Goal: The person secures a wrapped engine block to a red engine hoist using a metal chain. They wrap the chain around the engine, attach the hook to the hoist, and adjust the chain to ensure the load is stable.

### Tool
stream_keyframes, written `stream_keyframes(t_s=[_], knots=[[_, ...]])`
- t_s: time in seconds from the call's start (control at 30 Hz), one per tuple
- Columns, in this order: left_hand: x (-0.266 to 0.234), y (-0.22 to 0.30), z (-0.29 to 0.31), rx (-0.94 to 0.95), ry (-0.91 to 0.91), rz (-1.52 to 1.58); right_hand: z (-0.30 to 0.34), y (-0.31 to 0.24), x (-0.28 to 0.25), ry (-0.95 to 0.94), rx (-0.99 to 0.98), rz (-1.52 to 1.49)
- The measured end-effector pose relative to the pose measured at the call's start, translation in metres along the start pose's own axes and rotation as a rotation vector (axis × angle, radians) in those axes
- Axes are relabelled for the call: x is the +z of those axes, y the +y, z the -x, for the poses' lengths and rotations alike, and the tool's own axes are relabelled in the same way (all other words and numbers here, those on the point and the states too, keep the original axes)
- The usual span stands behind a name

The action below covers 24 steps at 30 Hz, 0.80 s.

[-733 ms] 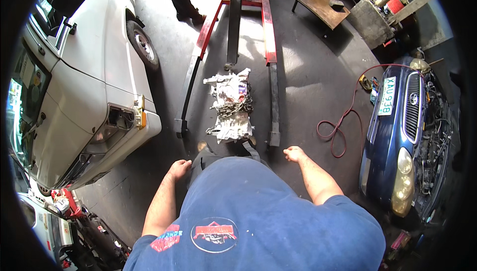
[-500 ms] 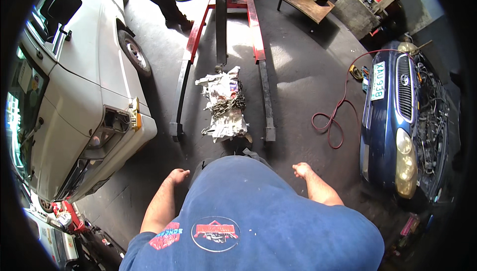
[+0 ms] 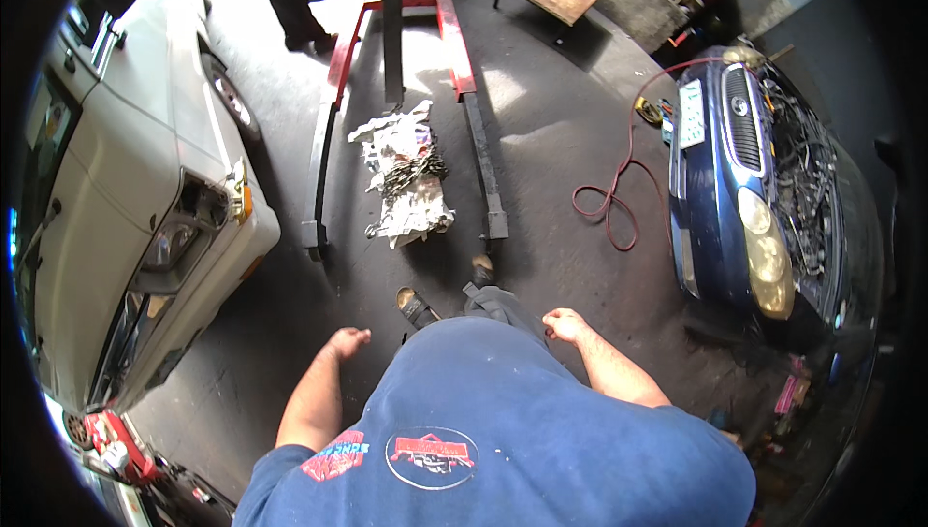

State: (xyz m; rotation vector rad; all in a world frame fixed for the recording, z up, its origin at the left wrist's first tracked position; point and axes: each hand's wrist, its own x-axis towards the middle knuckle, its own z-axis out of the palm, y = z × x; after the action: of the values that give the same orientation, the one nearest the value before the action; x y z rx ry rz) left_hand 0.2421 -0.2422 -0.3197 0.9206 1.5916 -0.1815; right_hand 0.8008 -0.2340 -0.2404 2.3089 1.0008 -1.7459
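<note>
A pale metal casing point(image 3: 414, 222) with a rough, ribbed outline sits above the dark floor point(image 3: 541, 189), between the two legs of a red and black hoist point(image 3: 462, 68); whether the floor bears it or it hangs cannot be told from this angle. A chain point(image 3: 414, 175) is wrapped around its middle, and the hoist's black boom point(image 3: 392, 34) ends just beyond its far edge. Nearer the wearer, two dark shoes point(image 3: 416, 307) stand on the floor, the right one farther forward. Both hands are well apart from the casing: the left hand point(image 3: 349, 342) and the right hand point(image 3: 564, 324) have their fingers curled in, nothing visible in either, though their palms are hidden. A blue shirt point(image 3: 541, 411) fills the space between the forearms. To the right, a dark red hose point(image 3: 606, 200) loops on the floor and runs to a blue car point(image 3: 710, 179) with its engine bay exposed. A white vehicle point(image 3: 126, 179) lines the floor's left side. Farther off, a co-worker point(image 3: 290, 10) stands left of the hoist.
</note>
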Motion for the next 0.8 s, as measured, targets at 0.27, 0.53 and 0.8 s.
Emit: stream_keyframes(t_s=[0.27,0.53,0.8], knots=[[0.052,-0.009,0.028,0.069,-0.044,0.106,-0.004,0.049,-0.016,-0.046,0.029,0.398],[0.073,0.039,-0.022,0.010,0.029,-0.042,0.001,0.172,-0.070,-0.070,0.166,0.045],[0.166,0.269,-0.012,0.471,0.134,0.031,-0.011,0.336,-0.143,-0.053,0.351,0.073]])
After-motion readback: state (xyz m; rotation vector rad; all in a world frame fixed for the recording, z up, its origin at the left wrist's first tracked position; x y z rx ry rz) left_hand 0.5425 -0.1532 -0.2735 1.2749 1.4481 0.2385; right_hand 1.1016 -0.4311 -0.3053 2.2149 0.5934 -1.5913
